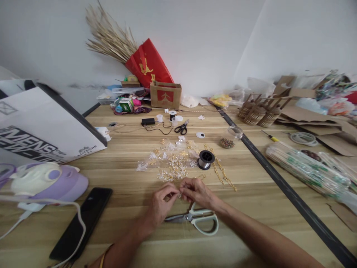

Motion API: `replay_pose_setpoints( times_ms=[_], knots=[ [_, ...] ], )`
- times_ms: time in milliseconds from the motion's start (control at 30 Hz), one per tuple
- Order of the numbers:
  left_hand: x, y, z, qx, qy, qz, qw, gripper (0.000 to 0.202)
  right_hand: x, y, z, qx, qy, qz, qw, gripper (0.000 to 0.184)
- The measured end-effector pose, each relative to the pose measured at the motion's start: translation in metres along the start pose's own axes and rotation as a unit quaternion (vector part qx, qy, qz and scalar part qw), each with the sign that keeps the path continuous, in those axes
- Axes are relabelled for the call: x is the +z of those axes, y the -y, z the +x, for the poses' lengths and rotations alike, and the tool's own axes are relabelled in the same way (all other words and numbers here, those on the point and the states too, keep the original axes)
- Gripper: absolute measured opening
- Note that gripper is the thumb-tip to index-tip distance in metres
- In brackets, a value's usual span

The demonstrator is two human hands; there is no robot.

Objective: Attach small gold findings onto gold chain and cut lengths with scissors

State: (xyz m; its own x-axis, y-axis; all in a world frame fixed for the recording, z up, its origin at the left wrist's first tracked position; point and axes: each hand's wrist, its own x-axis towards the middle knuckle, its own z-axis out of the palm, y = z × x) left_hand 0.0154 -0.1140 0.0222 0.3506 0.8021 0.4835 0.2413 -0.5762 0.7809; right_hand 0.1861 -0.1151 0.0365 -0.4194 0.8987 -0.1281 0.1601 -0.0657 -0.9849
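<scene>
My left hand [162, 203] and my right hand [197, 192] meet over the wooden table [251, 193], fingertips pinched together on a tiny piece too small to name. Just beyond them lies a scatter of small gold and clear beads and findings [171, 162] on clear plastic bags. A spool of thin wire [205, 159] stands to the right of the scatter, with gold chains [220, 169] beside it. Pale green-handled scissors [200, 219] lie on the table under my wrists.
A black phone [83, 221] and a purple and white device [46, 182] with a white cord sit at the left, by a large white shopping bag [41, 126]. Black scissors [182, 128], a bead jar [230, 138], a cardboard box [165, 95], and a red bag [147, 63] lie farther back. Cardboard clutter fills the right.
</scene>
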Motion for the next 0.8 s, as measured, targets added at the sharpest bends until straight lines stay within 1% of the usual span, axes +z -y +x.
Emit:
replay_pose_setpoints(
  times_ms=[133,267,400,533,633,800],
  knots=[
    [-0.0026,0.0006,-0.0020,0.097,0.003,0.085,0.992,0.014,-0.0008,-0.0001,0.0012,0.027,0.014,0.039,0.999,0.031],
    [-0.0044,0.0045,-0.0063,0.150,0.013,0.175,0.973,0.014,-0.0027,0.0003,0.0017,0.033,0.034,0.054,0.997,0.037],
    [-0.0067,0.0019,-0.0048,0.207,0.019,0.237,0.949,0.016,-0.0035,0.0011,0.0022,0.035,0.041,0.062,0.997,0.038],
    [-0.0085,-0.0015,-0.0021,0.246,0.019,0.270,0.930,0.019,-0.0036,0.0015,0.0022,0.039,0.043,0.060,0.997,0.037],
    [-0.0089,-0.0004,-0.0024,0.269,0.024,0.286,0.919,0.018,-0.0037,-0.0011,0.0023,0.036,0.043,0.057,0.997,0.035],
    [-0.0094,0.0019,-0.0038,0.280,0.042,0.298,0.912,0.017,-0.0046,-0.0074,0.0033,0.036,0.048,0.055,0.997,0.032]
  ],
)
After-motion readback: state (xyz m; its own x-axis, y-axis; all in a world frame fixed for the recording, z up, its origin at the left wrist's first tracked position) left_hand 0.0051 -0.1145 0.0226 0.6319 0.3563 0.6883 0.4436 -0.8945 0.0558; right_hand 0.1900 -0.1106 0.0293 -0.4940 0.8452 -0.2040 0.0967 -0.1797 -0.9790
